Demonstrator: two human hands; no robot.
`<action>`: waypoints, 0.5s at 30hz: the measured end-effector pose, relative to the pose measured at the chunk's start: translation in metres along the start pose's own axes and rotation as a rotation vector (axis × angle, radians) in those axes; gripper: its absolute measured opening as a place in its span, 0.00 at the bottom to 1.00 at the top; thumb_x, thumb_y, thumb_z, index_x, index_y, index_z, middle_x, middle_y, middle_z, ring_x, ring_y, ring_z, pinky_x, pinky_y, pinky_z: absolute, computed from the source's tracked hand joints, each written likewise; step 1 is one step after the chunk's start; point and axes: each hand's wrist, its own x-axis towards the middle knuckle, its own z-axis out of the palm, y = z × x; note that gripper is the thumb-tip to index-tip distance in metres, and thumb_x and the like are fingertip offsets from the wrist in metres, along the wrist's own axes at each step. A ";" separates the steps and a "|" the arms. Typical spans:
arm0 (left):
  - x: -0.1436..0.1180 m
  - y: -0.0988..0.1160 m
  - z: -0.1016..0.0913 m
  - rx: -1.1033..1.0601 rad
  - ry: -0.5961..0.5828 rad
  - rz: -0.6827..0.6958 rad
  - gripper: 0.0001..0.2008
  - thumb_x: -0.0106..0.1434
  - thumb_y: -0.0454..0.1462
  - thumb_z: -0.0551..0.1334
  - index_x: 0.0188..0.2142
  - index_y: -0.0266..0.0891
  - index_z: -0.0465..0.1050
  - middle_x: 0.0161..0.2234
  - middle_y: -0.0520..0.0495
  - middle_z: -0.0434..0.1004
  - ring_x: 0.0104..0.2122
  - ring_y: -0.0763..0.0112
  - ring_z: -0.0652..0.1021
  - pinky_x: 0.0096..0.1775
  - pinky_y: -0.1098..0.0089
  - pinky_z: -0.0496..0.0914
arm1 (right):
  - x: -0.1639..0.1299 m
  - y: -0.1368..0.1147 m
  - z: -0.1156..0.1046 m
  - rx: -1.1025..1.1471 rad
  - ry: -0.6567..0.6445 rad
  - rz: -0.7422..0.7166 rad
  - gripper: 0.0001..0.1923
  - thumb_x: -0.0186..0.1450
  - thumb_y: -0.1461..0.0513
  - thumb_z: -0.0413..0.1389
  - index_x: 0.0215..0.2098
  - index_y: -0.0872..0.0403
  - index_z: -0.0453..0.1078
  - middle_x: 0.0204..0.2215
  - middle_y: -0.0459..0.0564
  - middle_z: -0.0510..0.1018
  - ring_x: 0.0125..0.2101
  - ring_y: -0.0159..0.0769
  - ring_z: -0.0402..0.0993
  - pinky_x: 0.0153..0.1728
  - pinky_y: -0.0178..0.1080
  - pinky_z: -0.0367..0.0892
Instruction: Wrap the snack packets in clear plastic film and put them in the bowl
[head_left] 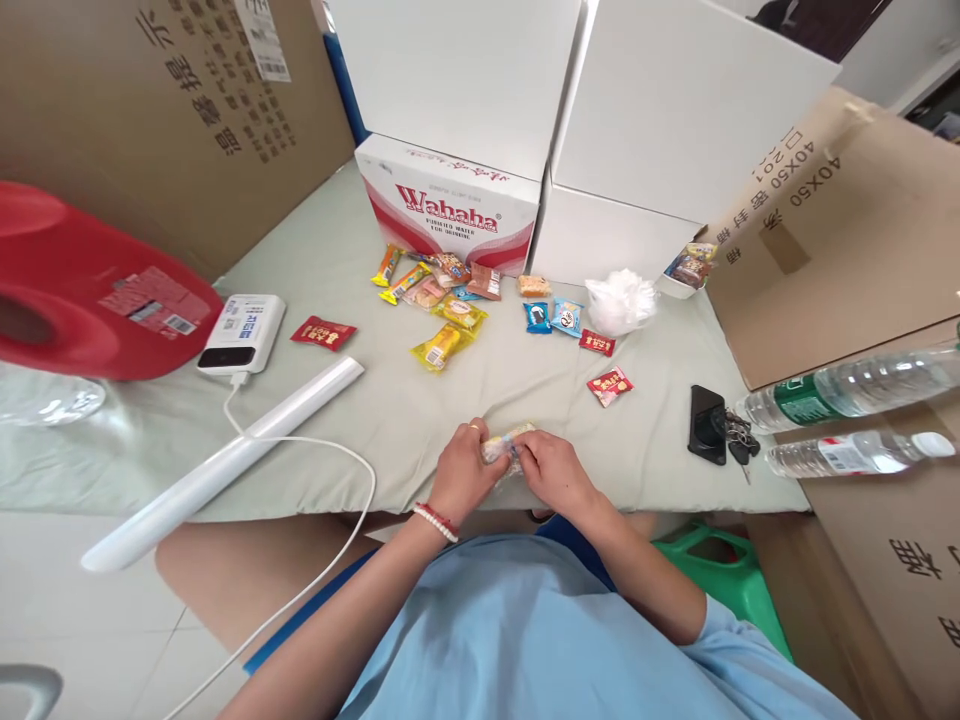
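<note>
One crinkled packet [498,447], pinched between left hand [461,472] and right hand [559,476].
Wahaha box [457,212] behind wrapped snacks [441,348]; packet partly hidden; red container [82,270] cut off.

The cloth-covered table [390,410] carries wrapped snacks [441,347], a power bank [251,325] and a Wahaha box [454,215].

The held packet [498,446] is yellowish, the cloth [525,375] pale green.
</note>
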 end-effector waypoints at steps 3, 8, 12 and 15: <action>-0.011 0.013 0.008 0.051 0.153 0.175 0.04 0.65 0.38 0.60 0.39 0.41 0.69 0.37 0.46 0.70 0.34 0.64 0.74 0.36 0.66 0.68 | -0.008 -0.004 -0.010 0.273 0.004 0.088 0.12 0.75 0.57 0.50 0.43 0.52 0.75 0.33 0.48 0.81 0.34 0.37 0.77 0.41 0.39 0.71; -0.019 0.024 0.025 0.116 0.269 0.579 0.11 0.70 0.31 0.52 0.43 0.42 0.72 0.32 0.47 0.69 0.33 0.65 0.72 0.35 0.67 0.65 | -0.017 -0.002 -0.012 0.922 0.041 0.327 0.21 0.70 0.42 0.56 0.38 0.51 0.73 0.34 0.46 0.79 0.36 0.37 0.76 0.41 0.39 0.73; -0.023 0.030 0.031 -0.057 0.166 0.761 0.19 0.67 0.33 0.58 0.58 0.39 0.64 0.44 0.39 0.73 0.42 0.58 0.75 0.44 0.59 0.72 | -0.023 0.007 -0.008 1.113 0.118 0.457 0.22 0.63 0.42 0.64 0.39 0.51 0.71 0.33 0.45 0.78 0.35 0.36 0.75 0.39 0.37 0.71; -0.027 0.034 0.032 -0.306 0.036 0.764 0.26 0.64 0.35 0.60 0.60 0.37 0.58 0.50 0.35 0.71 0.50 0.55 0.73 0.50 0.54 0.73 | -0.025 0.015 -0.010 1.136 0.154 0.470 0.22 0.61 0.45 0.68 0.42 0.51 0.71 0.36 0.45 0.79 0.36 0.35 0.75 0.39 0.36 0.70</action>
